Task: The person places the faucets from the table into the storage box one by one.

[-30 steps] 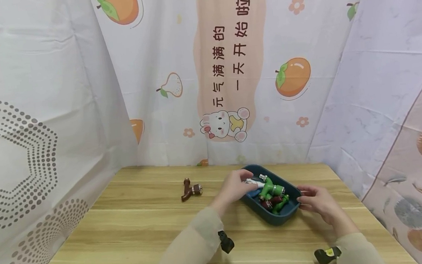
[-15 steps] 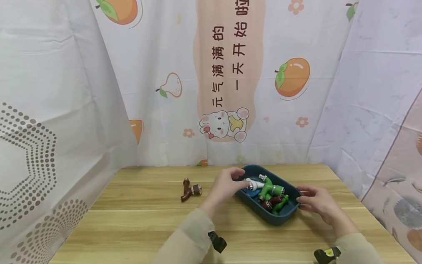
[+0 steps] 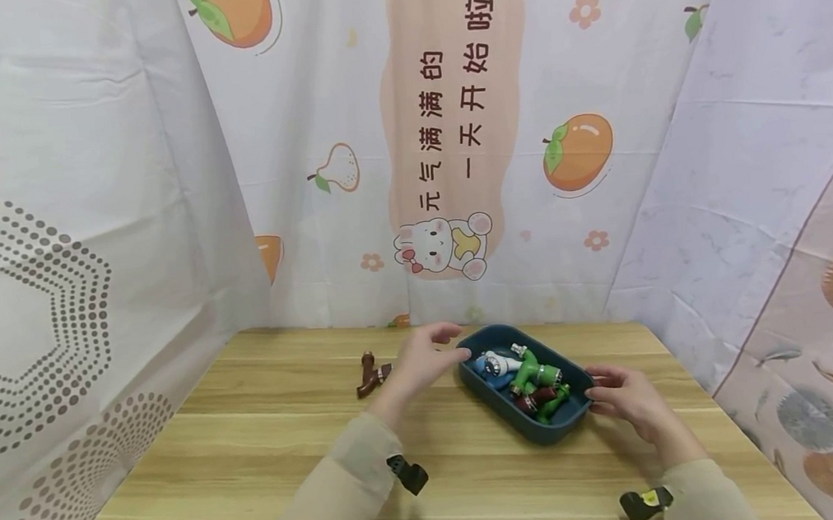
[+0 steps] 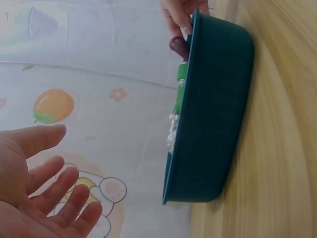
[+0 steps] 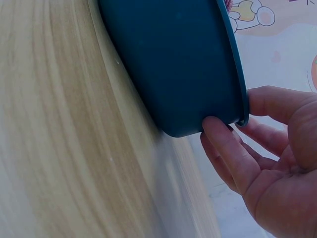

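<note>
A dark teal plastic bin [image 3: 499,405] stands on the wooden table, holding several small branched pieces with silvery bands. Among them a green piece [image 3: 536,375] lies on top, beside a white-and-blue piece [image 3: 498,364] and a dark red one [image 3: 533,401]. My left hand [image 3: 425,362] is just left of the bin, fingers spread and loosely bent, with nothing in it; the left wrist view shows its bare palm. At the bin's right end, my right hand [image 5: 267,153] pinches the rim between thumb and fingers. A brown Y-shaped piece [image 3: 370,375] lies left, partly behind my left hand.
The wooden table [image 3: 205,477] ends at a printed white curtain [image 3: 341,250] behind the bin. More cloth hangs along the left and right sides. Each sleeve carries a black wrist camera [image 3: 409,474].
My left hand has drawn out of the bin and moved left, uncovering the white-and-blue piece; it now overlaps the brown piece's edge. My right hand and the bin have stayed put.
</note>
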{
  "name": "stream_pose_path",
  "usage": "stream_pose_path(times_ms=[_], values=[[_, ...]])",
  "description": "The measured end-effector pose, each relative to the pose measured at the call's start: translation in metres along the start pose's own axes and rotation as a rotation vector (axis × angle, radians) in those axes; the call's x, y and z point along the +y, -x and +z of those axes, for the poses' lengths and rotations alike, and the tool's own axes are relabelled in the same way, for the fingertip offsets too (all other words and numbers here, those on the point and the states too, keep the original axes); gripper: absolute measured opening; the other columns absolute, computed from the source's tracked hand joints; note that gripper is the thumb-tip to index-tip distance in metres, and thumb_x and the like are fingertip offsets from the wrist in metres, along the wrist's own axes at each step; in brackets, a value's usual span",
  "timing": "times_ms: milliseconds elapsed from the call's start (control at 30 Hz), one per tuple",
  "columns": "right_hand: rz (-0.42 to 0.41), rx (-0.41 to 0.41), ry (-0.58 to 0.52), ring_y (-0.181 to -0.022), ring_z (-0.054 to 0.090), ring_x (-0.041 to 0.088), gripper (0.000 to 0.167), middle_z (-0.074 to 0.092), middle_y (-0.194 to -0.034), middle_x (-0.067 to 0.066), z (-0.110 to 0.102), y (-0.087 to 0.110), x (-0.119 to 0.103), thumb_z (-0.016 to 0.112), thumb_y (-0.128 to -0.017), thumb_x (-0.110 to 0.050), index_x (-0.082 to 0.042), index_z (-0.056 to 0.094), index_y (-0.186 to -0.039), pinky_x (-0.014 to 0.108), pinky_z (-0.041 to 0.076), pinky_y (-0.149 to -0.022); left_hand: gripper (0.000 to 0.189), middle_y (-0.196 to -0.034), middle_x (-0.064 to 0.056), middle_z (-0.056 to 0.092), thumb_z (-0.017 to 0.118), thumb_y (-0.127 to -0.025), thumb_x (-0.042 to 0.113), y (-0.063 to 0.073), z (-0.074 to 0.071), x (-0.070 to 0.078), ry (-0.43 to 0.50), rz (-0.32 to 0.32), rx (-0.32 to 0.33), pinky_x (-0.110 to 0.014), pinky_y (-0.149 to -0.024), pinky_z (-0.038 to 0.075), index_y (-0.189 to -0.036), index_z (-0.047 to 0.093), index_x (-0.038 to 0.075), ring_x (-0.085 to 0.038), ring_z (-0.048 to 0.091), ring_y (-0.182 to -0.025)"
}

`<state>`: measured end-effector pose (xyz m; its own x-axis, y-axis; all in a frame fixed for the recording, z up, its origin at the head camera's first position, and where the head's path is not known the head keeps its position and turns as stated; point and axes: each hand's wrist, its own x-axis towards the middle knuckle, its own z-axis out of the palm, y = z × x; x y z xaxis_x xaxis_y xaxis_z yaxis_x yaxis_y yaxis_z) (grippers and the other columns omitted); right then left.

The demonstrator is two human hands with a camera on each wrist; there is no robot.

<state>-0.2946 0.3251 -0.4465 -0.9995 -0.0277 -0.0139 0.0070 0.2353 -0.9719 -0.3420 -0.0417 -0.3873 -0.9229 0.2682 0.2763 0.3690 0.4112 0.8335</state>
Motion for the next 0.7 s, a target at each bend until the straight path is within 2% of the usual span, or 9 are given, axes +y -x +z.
stream_pose_path(times_ms=[267, 500, 700], values=[[0.004, 0.001, -0.005, -0.104, 0.067, 0.029, 0.056, 0.052, -0.13, 0.038, 0.0, 0.0, 0.0, 0.065, -0.091, 0.007, 0.019, 0.042, -0.141, 0.037, 0.059, -0.083, 0.037, -0.122, -0.002, 0.068, 0.08, -0.09, 0.03, 0.004, -0.018, -0.002, 0.008, 0.026, 0.031, -0.044, -0.094, 0.053, -0.124, 0.072, 0.019, -0.023, 0.06, -0.117], [0.006, -0.001, -0.007, -0.103, 0.067, 0.028, 0.056, 0.052, -0.13, 0.038, 0.0, -0.001, -0.001, 0.065, -0.092, 0.007, 0.019, 0.042, -0.142, 0.037, 0.059, -0.083, 0.04, -0.124, -0.005, 0.067, 0.081, -0.089, 0.032, 0.006, -0.03, -0.008, 0.025, 0.022, 0.072, -0.044, -0.092, 0.054, -0.124, 0.072, 0.017, -0.024, 0.06, -0.117], [-0.006, 0.001, -0.013, -0.102, 0.068, 0.028, 0.057, 0.054, -0.127, 0.037, 0.0, 0.0, -0.001, 0.066, -0.091, 0.007, 0.02, 0.041, -0.141, 0.037, 0.059, -0.083, 0.043, -0.123, -0.003, 0.069, 0.083, -0.086, 0.036, 0.007, -0.038, -0.014, 0.034, 0.004, 0.118, -0.046, -0.095, 0.052, -0.124, 0.072, 0.018, -0.023, 0.06, -0.117]])
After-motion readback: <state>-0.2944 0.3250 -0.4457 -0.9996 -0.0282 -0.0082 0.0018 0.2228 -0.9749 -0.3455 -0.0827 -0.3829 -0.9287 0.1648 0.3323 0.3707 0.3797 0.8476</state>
